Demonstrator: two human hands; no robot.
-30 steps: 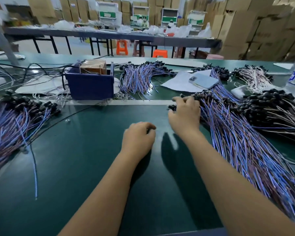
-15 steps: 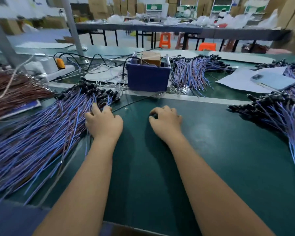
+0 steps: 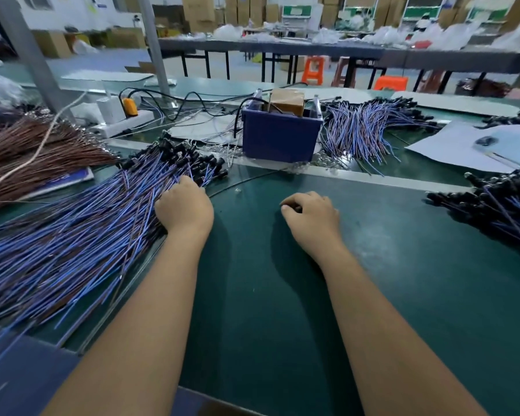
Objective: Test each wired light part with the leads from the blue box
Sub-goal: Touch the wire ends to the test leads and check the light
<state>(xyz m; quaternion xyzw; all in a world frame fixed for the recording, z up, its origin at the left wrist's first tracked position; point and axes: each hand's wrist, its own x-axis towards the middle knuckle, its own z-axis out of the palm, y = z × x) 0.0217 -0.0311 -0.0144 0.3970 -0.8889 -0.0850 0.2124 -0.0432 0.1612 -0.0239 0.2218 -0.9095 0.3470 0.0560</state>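
On the mat, left hand fingers touch blue-wired parts; right hand fingers curl loosely.

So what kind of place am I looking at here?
Most likely a factory assembly and testing floor: heaps of wired light parts on a green workbench, a blue box with leads, and stacked cardboard cartons behind.

Fingertips of the left hand vanish among the blue wires, which the left edge crops.

Both forearms reach forward, left hand and right hand knuckles-up.
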